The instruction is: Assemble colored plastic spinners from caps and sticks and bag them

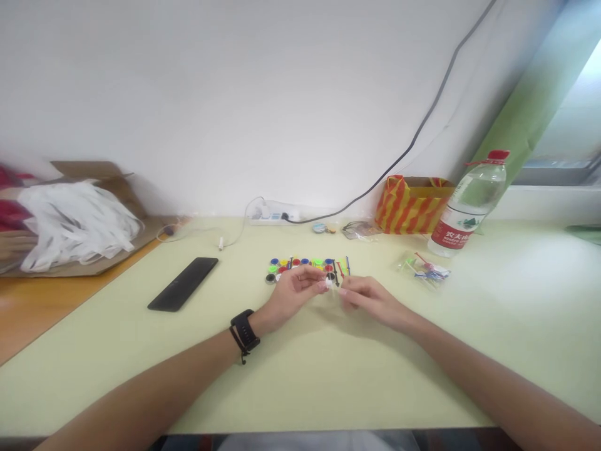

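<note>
Over the middle of the pale green table, my left hand (297, 290) pinches a small white piece (329, 284) between thumb and fingertips. Just right of it, my right hand (369, 298) has its thumb and fingers pressed together; what they hold, if anything, is too small and blurred to name. Behind both hands lie several small round pieces in blue, red, yellow, green and black, such as a blue one (275, 262). Thin coloured sticks, among them a black one (335, 273), lie at the right end of these pieces. My left hand partly covers the pieces.
A black phone (184, 284) lies left. Behind it stands a cardboard box (134, 207) with white strips. A power strip (272, 214) sits by the wall. To the right are a striped bag (407, 210), a water bottle (462, 216) and a plastic bag of coloured pieces (429, 270).
</note>
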`<state>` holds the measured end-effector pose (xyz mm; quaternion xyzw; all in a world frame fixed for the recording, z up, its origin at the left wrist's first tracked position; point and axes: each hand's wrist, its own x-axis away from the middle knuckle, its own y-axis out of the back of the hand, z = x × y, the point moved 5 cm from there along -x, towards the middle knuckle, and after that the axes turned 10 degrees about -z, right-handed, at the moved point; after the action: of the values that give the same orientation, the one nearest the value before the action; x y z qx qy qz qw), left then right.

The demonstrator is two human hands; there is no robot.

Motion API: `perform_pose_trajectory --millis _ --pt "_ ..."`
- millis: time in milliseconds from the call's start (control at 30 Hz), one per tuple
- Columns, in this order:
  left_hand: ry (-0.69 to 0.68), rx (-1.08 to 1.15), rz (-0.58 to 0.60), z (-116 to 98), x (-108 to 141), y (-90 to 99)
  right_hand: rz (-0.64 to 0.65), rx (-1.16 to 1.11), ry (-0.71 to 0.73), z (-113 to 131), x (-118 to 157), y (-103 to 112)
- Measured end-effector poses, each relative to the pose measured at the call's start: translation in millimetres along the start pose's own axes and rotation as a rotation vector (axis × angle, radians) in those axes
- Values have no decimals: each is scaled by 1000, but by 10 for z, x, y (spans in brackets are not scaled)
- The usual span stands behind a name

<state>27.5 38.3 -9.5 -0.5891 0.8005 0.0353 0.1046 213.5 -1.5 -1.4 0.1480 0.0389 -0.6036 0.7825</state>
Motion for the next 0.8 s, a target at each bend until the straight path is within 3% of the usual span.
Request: perform_pose_trajectory --millis 100,367,600,800 --pt "-2 1 -20 10 -11 13 60 -44 -16 78 5 13" --pt "0 -17 8 27 -4 13 -107 -41 -58 92 -22 25" --pt "12 -90 94 -11 56 -54 -145 162 122 93 -13 29" --pt "-5 -111 109 -43 71 -72 -107 264 167 104 16 -5"
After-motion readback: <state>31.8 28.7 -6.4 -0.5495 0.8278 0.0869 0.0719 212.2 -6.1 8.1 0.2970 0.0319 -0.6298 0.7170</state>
